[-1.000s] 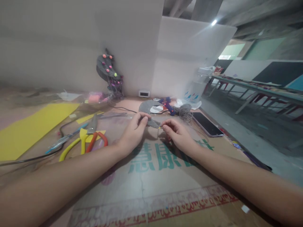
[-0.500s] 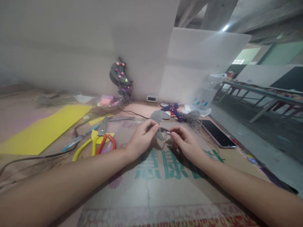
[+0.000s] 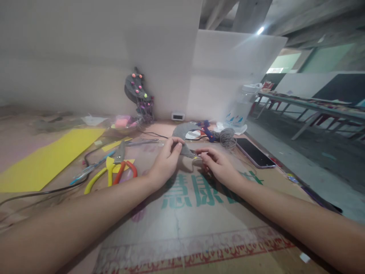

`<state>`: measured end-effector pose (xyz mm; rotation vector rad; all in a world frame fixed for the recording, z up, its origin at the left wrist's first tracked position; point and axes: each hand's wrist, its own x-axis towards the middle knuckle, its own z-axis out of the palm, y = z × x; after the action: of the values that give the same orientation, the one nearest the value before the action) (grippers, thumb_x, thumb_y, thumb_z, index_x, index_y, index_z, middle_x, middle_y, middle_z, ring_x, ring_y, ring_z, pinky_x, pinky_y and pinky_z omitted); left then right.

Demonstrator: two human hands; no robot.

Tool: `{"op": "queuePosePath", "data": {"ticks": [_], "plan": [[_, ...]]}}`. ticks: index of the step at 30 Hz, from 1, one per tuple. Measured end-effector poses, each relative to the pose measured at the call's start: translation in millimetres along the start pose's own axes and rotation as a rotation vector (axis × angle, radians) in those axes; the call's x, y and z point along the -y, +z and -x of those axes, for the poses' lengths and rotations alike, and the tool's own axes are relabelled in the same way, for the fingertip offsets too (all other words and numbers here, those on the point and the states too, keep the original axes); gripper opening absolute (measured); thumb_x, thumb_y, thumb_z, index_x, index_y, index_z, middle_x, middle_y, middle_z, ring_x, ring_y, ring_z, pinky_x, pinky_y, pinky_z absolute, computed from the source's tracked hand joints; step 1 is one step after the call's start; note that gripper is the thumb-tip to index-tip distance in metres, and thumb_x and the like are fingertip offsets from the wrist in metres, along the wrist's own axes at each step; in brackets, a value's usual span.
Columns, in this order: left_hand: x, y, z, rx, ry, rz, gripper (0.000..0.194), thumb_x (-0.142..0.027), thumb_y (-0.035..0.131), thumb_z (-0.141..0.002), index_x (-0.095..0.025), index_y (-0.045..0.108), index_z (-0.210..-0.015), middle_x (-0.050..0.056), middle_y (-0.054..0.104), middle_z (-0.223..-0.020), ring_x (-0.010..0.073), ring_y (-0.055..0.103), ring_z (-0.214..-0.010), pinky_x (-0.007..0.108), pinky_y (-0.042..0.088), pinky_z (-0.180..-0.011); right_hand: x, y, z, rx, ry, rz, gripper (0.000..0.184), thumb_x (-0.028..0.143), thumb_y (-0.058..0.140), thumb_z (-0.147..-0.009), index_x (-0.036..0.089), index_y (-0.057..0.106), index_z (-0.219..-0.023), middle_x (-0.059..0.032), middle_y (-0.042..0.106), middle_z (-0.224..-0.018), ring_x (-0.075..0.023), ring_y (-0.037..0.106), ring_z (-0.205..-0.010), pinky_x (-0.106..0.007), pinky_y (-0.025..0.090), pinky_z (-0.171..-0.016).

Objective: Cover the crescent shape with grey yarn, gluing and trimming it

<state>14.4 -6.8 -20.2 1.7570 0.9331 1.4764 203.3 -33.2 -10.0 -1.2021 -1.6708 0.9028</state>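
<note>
Cardboard worktop, red border nearest, green lettering beyond. Next, between the two hands and above the lettering, grey crescent, upper limb curving away, tip yellow-marked; contact with the cardboard impossible to tell. Left hand: thumb and fingers pinching the crescent's lower limb. Right hand: fingertips drawn together beside the tip, apparently pinching a shiny piece too small to identify. Crescent judged light from its thin form, probably soft and slightly rough outside over a stiffer core; not slippery, unlikely to shatter, but perhaps apt to bend or fray at the narrow tip. Best taken by the broad middle of the curve, between thumb and forefinger, with only gentle pressure towards the point. To the left, hand tools with yellow and red handles, beside a yellow sheet; to the right, phone. Farther back, yarn next to a blue glue gun; then bottle, small display and beaded ornament before a pale wall. Farthest, at right, long table.
</note>
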Motion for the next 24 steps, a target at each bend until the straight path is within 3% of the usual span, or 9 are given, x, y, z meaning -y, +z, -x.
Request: {"op": "queuePosePath", "data": {"ticks": [3, 7, 9, 12, 15, 18, 21, 24], "plan": [[0.5, -0.4, 0.0, 0.021, 0.031, -0.015, 0.012, -0.023, 0.043, -0.095, -0.021, 0.051, -0.105, 0.002, 0.056, -0.101, 0.0155, 0.052, -0.096, 0.027, 0.041, -0.088, -0.7, 2.1, 1.0, 0.023, -0.033, -0.006, 0.033, 0.032, 0.057, -0.085, 0.021, 0.059, -0.116, 0.0035, 0.054, -0.066, -0.0122, 0.05, -0.054, -0.025, 0.043, -0.049], [-0.2, -0.6, 0.0, 0.062, 0.028, -0.046, 0.013, -0.023, 0.039, -0.095, -0.021, 0.052, -0.095, 0.001, 0.056, -0.092, 0.0158, 0.054, -0.091, 0.026, 0.042, -0.084, -2.6, 2.2, 1.6, 0.055, -0.022, -0.029, 0.034, 0.028, 0.056, -0.086, 0.021, 0.057, -0.119, 0.0029, 0.058, -0.067, -0.0121, 0.056, -0.054, -0.025, 0.046, -0.05], [-0.7, -0.3, 0.3, 0.073, 0.021, -0.048, 0.013, -0.025, 0.039, -0.096, -0.021, 0.052, -0.093, 0.001, 0.055, -0.089, 0.0159, 0.054, -0.089, 0.026, 0.043, -0.081, -4.3, 2.0, 2.0, 0.075, -0.014, -0.052, 0.033, 0.029, 0.056, -0.087, 0.022, 0.056, -0.119, -0.0025, 0.067, -0.086, -0.0124, 0.062, -0.059, -0.025, 0.048, -0.05], [-1.8, 0.3, 0.6, 0.073, 0.019, -0.05, 0.014, -0.027, 0.04, -0.097, -0.021, 0.053, -0.094, 0.001, 0.056, -0.088, 0.0158, 0.054, -0.087, 0.027, 0.043, -0.08, -8.0, 2.6, 1.6, 0.102, -0.018, -0.098, 0.032, 0.033, 0.054, -0.088, 0.023, 0.056, -0.119, -0.0078, 0.067, -0.114, -0.0129, 0.067, -0.066, -0.026, 0.052, -0.054], [-2.3, 0.6, 1.0, 0.066, 0.008, -0.031, 0.016, -0.031, 0.041, -0.097, -0.021, 0.054, -0.095, 0.001, 0.056, -0.088, 0.0157, 0.054, -0.085, 0.027, 0.044, -0.077, -9.8, 3.1, -0.1, 0.088, -0.012, -0.11, 0.027, 0.035, 0.054, -0.088, 0.02, 0.06, -0.111, -0.0035, 0.069, -0.089, -0.0127, 0.064, -0.063, -0.028, 0.053, -0.059], [-2.0, 1.9, 2.5, 0.078, -0.038, 0.011, 0.019, -0.038, 0.054, -0.092, -0.02, 0.053, -0.099, 0.002, 0.057, -0.092, 0.0159, 0.055, -0.084, 0.027, 0.045, -0.074, -7.4, 2.2, -1.8, 0.024, -0.002, -0.015, 0.021, 0.037, 0.055, -0.087, 0.019, 0.062, -0.097, 0.0033, 0.057, -0.064, -0.0117, 0.055, -0.054, -0.026, 0.048, -0.055], [-2.0, 4.2, 5.5, 0.088, -0.074, 0.011, 0.032, -0.033, 0.068, -0.08, -0.021, 0.05, -0.103, 0.003, 0.057, -0.1, 0.0173, 0.056, -0.089, 0.029, 0.045, -0.077, -4.4, 0.8, -2.3, -0.025, 0.002, 0.086, 0.02, 0.038, 0.055, -0.086, 0.02, 0.063, -0.09, 0.004, 0.053, -0.06, -0.0122, 0.05, -0.05, -0.025, 0.042, -0.048], [-3.1, 6.2, 8.5, 0.089, -0.055, -0.013, 0.037, -0.026, 0.068, -0.077, -0.022, 0.047, -0.107, 0.005, 0.055, -0.107, 0.0184, 0.056, -0.097, 0.031, 0.045, -0.084, -3.5, 0.3, -1.9, -0.043, -0.003, 0.097, 0.021, 0.04, 0.055, -0.085, 0.021, 0.062, -0.089, 0.0034, 0.053, -0.061, -0.0128, 0.048, -0.05, -0.025, 0.039, -0.046]]}}
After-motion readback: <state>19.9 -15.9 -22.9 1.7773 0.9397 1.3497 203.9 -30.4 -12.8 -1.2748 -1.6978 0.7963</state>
